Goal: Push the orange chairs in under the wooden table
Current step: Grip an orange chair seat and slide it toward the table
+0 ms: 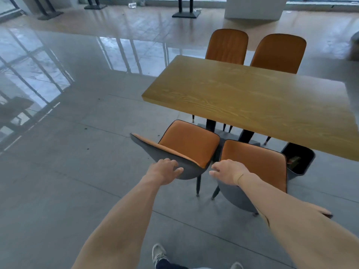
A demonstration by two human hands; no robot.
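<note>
A long wooden table (pixel 252 98) stands ahead of me. On its near side are two orange chairs with grey backs. The left chair (pixel 190 144) sits out from the table, its seat fully visible. The right chair (pixel 254 162) is beside it, also out. My left hand (pixel 165 171) rests on the grey back of the left chair, fingers spread. My right hand (pixel 227 171) hovers with fingers apart between the two chair backs, over the right chair's back. Two more orange chairs (pixel 227 47) (pixel 279 53) stand at the table's far side.
A black bin (pixel 299 158) stands under the table's near edge, right of the right chair. The glossy grey floor (pixel 77 152) stretches to the left. Black table bases (pixel 186 14) and a white block (pixel 254 8) are far back. My shoes (pixel 159 253) show below.
</note>
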